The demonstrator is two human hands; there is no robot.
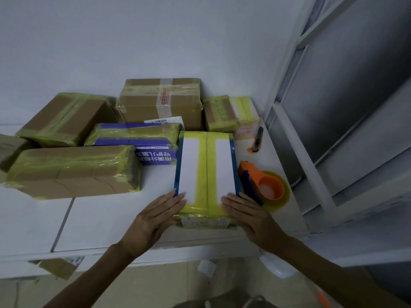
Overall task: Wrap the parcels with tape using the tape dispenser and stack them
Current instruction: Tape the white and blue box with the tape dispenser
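Parcel with white panels, blue edges and yellow tape (pixel 206 167) lies flat on the white table (pixel 100 218), near its front edge, straight ahead of you. Your left hand (pixel 155 216) rests with straight fingers on its near left corner, and your right hand (pixel 249 214) rests the same way on the near right corner; neither curls round anything. Just beside the parcel on the right sits the orange tape dispenser (pixel 260 185) with its yellow roll. Farther back on that side lies an orange and black utility knife (pixel 256 140). To the left are a long brown box (pixel 73 172) and a blue printed box (pixel 133 134), both taped; against the wall stand a large brown box (pixel 160 101) and 2 small boxes (pixel 219 114) side by side.
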